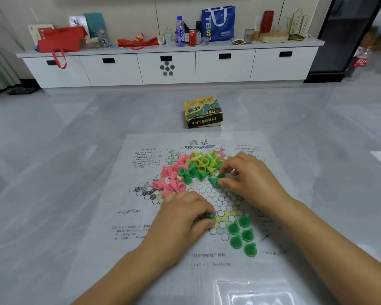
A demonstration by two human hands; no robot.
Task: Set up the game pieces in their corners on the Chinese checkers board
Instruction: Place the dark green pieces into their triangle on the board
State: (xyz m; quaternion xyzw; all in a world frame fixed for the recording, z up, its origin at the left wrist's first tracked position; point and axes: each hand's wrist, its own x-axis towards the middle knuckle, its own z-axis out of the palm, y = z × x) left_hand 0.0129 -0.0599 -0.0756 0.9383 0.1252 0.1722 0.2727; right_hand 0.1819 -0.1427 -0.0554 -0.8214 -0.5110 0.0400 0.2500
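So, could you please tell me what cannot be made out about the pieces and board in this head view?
- How many green pieces the left hand holds: its fingers cover all but one tip.
- Board holes beneath both hands and the heap of pieces: covered.
- The exact count of heaped pieces: they overlap.
- The small print on the sheet: blurred.
- The right hand grip on a green piece: partly hidden by its fingers.

Green pcs (242, 234), pink pcs (171, 180), yellow-green pcs (201, 161); white board (141, 216) w/ black, maybe yellowish, circles.
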